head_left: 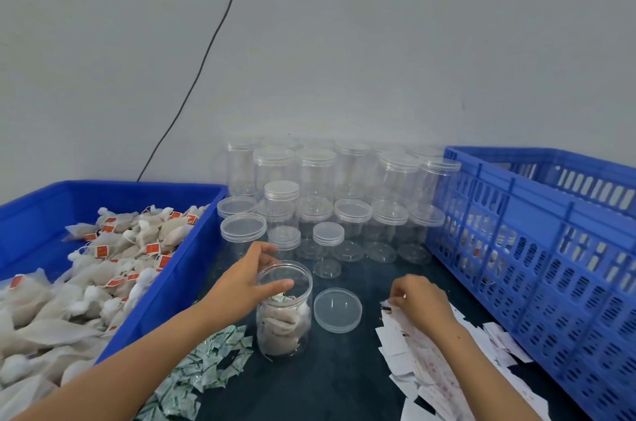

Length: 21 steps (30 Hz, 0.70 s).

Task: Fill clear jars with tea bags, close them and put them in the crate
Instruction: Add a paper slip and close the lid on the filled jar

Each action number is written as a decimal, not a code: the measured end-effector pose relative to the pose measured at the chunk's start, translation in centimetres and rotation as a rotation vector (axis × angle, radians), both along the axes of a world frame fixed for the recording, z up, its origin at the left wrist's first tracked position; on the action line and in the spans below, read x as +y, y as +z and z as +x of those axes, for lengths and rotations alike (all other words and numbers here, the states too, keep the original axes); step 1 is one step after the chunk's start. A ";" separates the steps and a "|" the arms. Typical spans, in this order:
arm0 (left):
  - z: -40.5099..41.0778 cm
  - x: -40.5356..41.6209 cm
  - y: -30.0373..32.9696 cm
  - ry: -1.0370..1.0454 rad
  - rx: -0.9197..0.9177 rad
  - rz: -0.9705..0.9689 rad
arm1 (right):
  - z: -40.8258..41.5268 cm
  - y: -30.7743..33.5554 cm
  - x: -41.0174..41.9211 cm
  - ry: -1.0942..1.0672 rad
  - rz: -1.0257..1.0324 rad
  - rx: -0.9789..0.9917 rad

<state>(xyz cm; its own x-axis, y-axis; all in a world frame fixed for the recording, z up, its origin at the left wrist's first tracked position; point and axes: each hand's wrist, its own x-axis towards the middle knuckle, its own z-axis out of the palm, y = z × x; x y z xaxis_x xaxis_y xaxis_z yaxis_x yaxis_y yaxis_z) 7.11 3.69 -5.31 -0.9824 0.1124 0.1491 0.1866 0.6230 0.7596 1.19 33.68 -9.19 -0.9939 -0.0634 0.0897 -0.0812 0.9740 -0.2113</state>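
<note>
Clear plastic jar (284,308), open and about half full of tea bags, stands on the dark table (327,382) between the hands in the head view. Left hand (246,283) reaches over its mouth, its grip loosely curled at the rim; whether it pinches anything I cannot tell. Right hand (418,300) pinches a slip from the white paper labels (433,372). Its round clear lid (337,309) lies just beside it, so topping up, closing and crating remain. Many empty lidded jars (330,193) wait behind; the blue slatted crate (537,248) seems to hold some filled ones, and the blue tray of tea bags (103,258) is well stocked.
</note>
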 end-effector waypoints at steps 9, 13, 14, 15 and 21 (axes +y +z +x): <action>0.1 0.0 0.0 -0.109 -0.102 0.143 | 1.3 5.7 -5.5 0.119 -0.844 0.204; 0.0 -0.1 -0.6 -0.162 -0.113 0.123 | 2.8 5.7 -9.6 0.276 -1.053 -0.048; -0.1 -0.1 -0.8 -0.165 -0.108 0.127 | 2.9 5.4 -10.4 0.302 -1.050 -0.078; -0.2 -0.2 -0.9 -0.165 -0.100 0.129 | 3.0 5.1 -11.2 0.320 -1.029 -0.086; -0.4 -0.3 -1.2 -0.141 -0.068 0.113 | 2.8 5.0 -13.3 0.437 -0.517 0.030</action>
<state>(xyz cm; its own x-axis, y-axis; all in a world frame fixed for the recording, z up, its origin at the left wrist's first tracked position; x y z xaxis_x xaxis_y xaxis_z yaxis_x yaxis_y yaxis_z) 6.67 3.34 -6.47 -0.9663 0.2364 0.1022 0.2119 0.5041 0.8373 4.04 20.40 -4.22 -0.8830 -0.4008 0.2442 -0.4583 0.6247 -0.6323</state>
